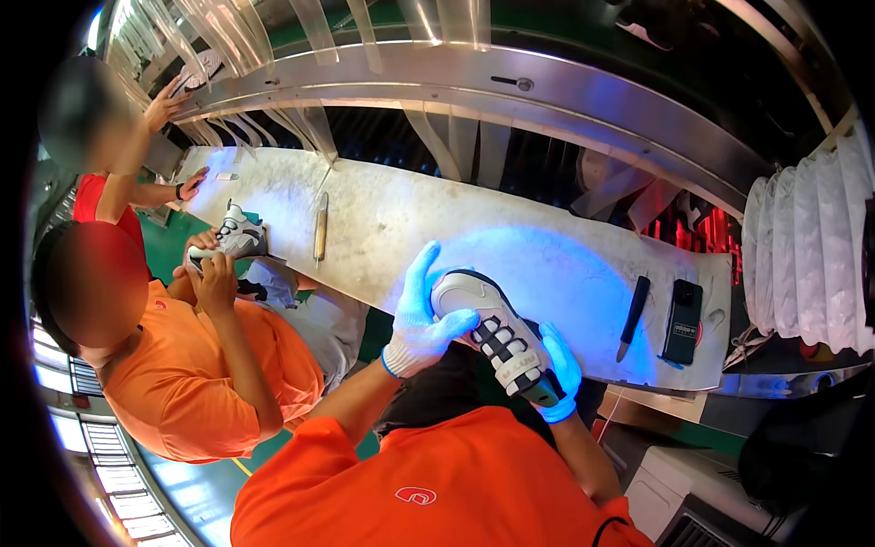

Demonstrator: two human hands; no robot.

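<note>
A white and grey sneaker (497, 333) with dark laces and a strap is held between my two gloved hands, above the near edge of the worktable. My left hand (422, 314), in a white knit glove, grips the toe end, its thumb lying across the upper. At the heel end, my right hand (563, 374) wraps the shoe from the side; some of its fingers are hidden behind it. Bluish light falls on both gloves and on the tabletop behind the sneaker.
The long worktable (392, 214) bears a black-handled knife (633, 317), a dark phone (682, 321) and a wooden-handled tool (321, 228). At left a co-worker in orange handles another sneaker (241, 232). A metal-framed machine (410, 77) with clear strips runs behind; a white ribbed duct (807, 255) stands right.
</note>
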